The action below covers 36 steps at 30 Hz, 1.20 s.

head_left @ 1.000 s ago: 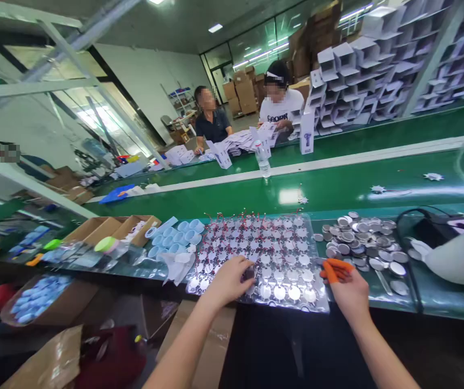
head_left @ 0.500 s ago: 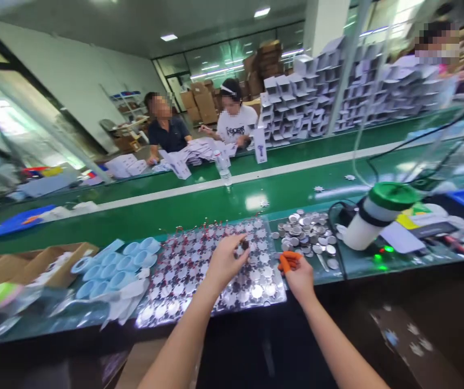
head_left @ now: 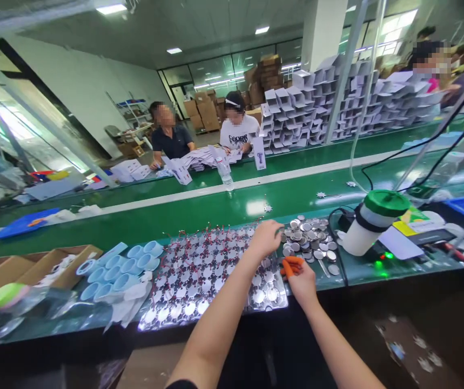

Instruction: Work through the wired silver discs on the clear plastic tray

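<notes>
My left hand (head_left: 267, 236) is over the upper right of a clear tray (head_left: 274, 302), its bent fingers apart at the near edge of a loose pile of silver button cells (head_left: 302, 237). Nothing shows between those fingers. Rows of small round white pieces with red wires (head_left: 199, 270) fill the tray. At the tray's right edge is my right hand (head_left: 302, 281), with orange covers (head_left: 292, 265) on its fingers. Those fingers are curled together, and whatever they hold is hidden.
Light-blue cups (head_left: 124, 267) and cardboard boxes (head_left: 59, 270) stand left. A white bottle with a green lid (head_left: 365, 224) and a black cable (head_left: 341, 259) are right. Beyond the green belt (head_left: 167, 208), people sit near stacked white boxes (head_left: 296, 113). A clear bottle (head_left: 224, 175) stands on the belt.
My left hand has moved right and a little up, from above the tray to the edge of the button-cell pile. My right hand stays almost in place, and the view has shifted slightly.
</notes>
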{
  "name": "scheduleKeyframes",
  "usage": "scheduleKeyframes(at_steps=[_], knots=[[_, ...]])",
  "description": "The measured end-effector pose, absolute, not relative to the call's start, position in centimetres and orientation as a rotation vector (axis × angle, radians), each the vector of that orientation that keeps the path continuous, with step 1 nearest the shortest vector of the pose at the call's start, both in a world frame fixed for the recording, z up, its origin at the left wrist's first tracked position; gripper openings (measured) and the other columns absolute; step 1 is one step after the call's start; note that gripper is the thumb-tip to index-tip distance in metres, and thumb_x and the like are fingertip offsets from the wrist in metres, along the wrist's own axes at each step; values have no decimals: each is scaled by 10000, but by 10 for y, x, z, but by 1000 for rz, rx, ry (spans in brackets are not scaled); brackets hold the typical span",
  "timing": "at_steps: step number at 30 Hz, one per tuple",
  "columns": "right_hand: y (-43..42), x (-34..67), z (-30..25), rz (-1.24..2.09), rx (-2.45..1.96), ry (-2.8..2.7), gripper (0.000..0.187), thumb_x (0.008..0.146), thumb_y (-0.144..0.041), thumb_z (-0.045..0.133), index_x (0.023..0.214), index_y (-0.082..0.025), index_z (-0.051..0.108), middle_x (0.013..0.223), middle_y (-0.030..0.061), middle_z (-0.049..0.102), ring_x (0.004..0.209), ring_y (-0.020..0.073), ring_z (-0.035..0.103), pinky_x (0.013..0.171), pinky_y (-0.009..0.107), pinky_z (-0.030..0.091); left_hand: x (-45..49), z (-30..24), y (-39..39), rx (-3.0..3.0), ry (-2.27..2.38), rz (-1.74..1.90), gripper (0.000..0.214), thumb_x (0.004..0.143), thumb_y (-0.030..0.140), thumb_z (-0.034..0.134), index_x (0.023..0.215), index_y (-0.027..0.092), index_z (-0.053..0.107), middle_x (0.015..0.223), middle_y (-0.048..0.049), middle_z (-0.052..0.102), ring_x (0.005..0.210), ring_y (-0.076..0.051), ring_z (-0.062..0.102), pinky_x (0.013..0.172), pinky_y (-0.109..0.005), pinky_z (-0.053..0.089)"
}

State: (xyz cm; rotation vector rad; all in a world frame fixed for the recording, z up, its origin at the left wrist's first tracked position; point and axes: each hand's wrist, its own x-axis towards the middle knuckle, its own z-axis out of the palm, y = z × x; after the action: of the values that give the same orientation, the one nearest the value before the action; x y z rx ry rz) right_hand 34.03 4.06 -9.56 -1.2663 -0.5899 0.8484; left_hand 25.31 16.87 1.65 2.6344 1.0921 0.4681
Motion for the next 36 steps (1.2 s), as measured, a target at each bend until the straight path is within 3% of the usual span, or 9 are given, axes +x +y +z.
scheduleKeyframes(at_steps=[4,8,12,17,23,32,36], knots=[[42,339,-97,853,-1277,-577,439,641,-514,825,878,-180,668,635,51,695,564,219,692,433,282,545,153,13,156,2554,1416,378,331,844,192,563,1151,192,685,1120,-139,634,1080,-302,591,967,-428,453],[41,339,-95,856,-1278,-584,444,643,-516,824,890,-180,671,664,54,701,578,222,698,438,289,552,106,-1,146,2472,1505,318,323,761,151,623,1075,195,688,1093,-136,605,1013,-307,605,915,-423,464],[39,339,-92,849,-1268,-585,454,634,-507,834,897,-175,670,687,55,702,587,219,699,445,287,559,101,-9,144,2379,1523,438,296,748,118,603,1035,178,647,1073,-118,592,992,-261,596,913,-378,461],[38,339,-91,856,-1273,-570,462,635,-502,839,906,-171,663,683,53,694,595,217,696,453,286,558,89,-8,147,2173,1501,695,91,765,178,613,854,182,596,896,-62,628,859,-212,617,840,-360,506],[37,340,-92,850,-1275,-590,477,634,-534,833,901,-179,660,685,56,705,598,226,703,470,305,567,76,-15,139,1835,1450,958,165,766,308,668,843,168,629,827,-59,708,760,-188,686,747,-328,565],[36,340,-92,846,-1280,-594,462,656,-517,829,917,-175,661,701,54,701,603,216,699,475,298,569,117,-30,123,1703,1452,1105,130,800,282,651,851,163,650,834,-65,701,746,-175,681,698,-310,578],[35,340,-92,844,-1289,-590,495,631,-533,838,918,-170,663,704,61,708,606,224,705,475,303,570,141,-24,127,1812,1331,1030,106,773,237,697,853,168,695,923,-79,708,826,-193,679,750,-334,583]])
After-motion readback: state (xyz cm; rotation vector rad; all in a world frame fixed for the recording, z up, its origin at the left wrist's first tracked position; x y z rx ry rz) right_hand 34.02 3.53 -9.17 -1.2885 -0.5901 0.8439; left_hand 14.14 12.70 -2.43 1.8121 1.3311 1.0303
